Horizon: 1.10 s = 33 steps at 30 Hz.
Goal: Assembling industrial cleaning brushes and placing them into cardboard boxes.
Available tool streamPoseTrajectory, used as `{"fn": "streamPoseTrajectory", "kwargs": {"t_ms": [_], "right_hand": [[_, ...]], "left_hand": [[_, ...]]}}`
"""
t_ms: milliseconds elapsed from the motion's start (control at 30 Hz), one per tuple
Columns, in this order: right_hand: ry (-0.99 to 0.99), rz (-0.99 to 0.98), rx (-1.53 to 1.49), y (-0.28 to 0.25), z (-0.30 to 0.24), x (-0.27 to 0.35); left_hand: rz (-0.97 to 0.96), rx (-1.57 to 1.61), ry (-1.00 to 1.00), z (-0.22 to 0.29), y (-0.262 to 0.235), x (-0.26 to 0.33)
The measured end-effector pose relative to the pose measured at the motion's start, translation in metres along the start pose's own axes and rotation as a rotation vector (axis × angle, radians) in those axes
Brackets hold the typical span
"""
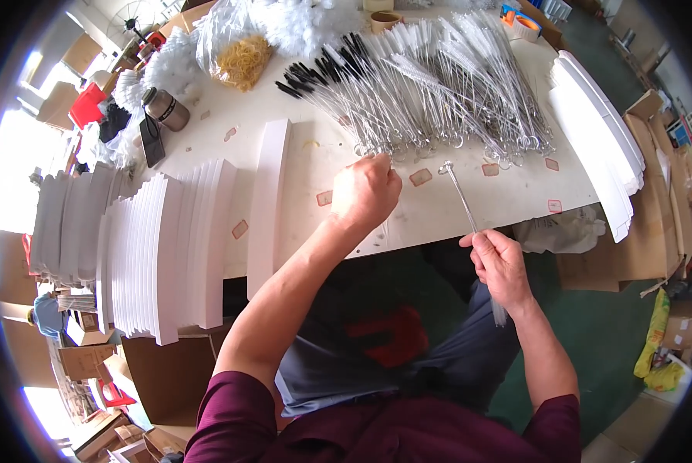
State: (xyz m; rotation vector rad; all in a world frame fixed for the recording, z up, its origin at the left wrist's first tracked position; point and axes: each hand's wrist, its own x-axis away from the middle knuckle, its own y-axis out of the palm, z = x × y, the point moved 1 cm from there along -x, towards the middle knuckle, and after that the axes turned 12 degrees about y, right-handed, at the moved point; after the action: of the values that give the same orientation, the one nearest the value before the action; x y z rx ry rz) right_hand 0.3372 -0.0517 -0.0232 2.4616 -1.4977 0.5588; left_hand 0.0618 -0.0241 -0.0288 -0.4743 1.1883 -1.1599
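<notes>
My right hand (499, 266) is closed round the thin wire stems of a few straw brushes (463, 197), held over my lap at the table's front edge. Their looped ends point up and away, and pale bristles hang below the hand. My left hand (367, 194) is closed, knuckles up, just in front of the looped ends of a large pile of brushes (438, 92). What its fingers pinch is hidden beneath it. Within that pile, black-bristled brushes (338, 65) lie at the left and white-bristled brushes (477, 50) at the right, loops toward me.
Folded white card boxes (161, 247) stand stacked at the left, with one long white box (269, 193) nearer my left arm. More white card (597, 139) lies at the right edge. Rubber bands (242, 62), a flask (165, 109) and a phone (151, 141) sit farther back.
</notes>
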Motion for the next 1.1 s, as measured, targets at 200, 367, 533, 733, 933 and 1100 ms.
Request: {"fn": "streamPoseTrajectory", "kwargs": {"t_ms": [200, 367, 533, 733, 933, 1100], "right_hand": [[0.016, -0.014, -0.009, 0.005, -0.002, -0.003], [0.040, -0.028, -0.046, 0.007, -0.009, -0.004], [0.037, -0.051, -0.071, 0.014, -0.013, -0.009], [0.037, -0.042, -0.061, 0.012, -0.012, -0.013], [0.063, -0.091, -0.144, 0.022, -0.024, -0.025], [0.050, -0.145, -0.258, 0.030, -0.041, -0.051]], "left_hand": [[-0.118, 0.045, -0.124, 0.008, -0.019, 0.013], [-0.034, 0.080, -0.079, -0.001, -0.029, -0.013], [-0.261, -0.024, -0.114, -0.003, -0.012, -0.041], [-0.228, 0.032, -0.076, -0.009, -0.002, -0.048], [-0.272, 0.173, -0.133, -0.022, -0.025, -0.057], [-0.051, 0.113, 0.043, -0.008, -0.073, -0.072]]}}
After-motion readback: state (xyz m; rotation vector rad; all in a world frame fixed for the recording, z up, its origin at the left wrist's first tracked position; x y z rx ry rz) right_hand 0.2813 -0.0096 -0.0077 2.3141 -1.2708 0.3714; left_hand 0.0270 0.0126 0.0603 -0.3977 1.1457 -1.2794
